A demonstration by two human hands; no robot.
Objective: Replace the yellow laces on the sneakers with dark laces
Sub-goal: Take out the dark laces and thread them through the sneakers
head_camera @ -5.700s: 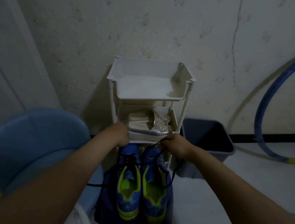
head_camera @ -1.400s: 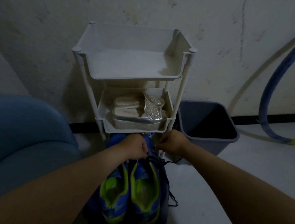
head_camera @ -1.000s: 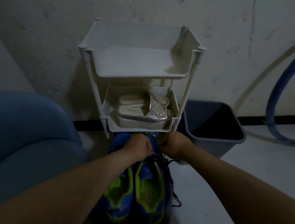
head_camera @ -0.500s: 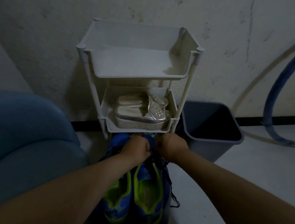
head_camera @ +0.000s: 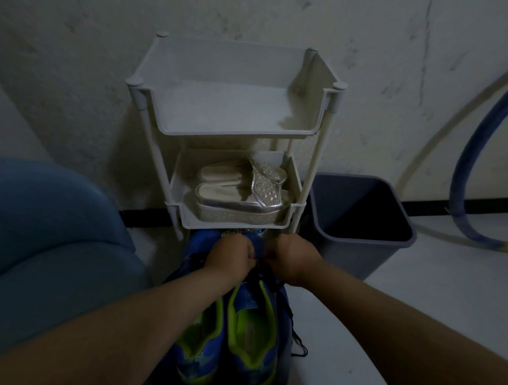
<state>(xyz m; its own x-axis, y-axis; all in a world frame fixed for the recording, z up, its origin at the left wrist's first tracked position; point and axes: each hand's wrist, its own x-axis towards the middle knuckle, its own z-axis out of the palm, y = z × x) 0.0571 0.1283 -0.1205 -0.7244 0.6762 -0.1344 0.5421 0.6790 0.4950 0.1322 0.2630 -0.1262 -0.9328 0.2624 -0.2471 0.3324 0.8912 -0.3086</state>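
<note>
Two blue sneakers with neon-yellow lining stand side by side on the floor, heels toward me: the left sneaker (head_camera: 199,344) and the right sneaker (head_camera: 252,339). My left hand (head_camera: 231,256) and my right hand (head_camera: 291,260) are curled close together over the right sneaker's front, each pinching a dark lace (head_camera: 293,327) that trails down its right side. The toes sit under the rack's lower shelf. The fingertips and eyelets are hidden.
A white tiered rack (head_camera: 230,132) stands against the wall, with silver sandals (head_camera: 240,191) on its middle shelf. To the right is a grey bin (head_camera: 360,229), beyond it a blue hoop (head_camera: 470,168). A blue cushioned seat (head_camera: 26,249) fills the left.
Both hands have drawn closer together over the right sneaker's front, staying on the lace. The view has shifted slightly.
</note>
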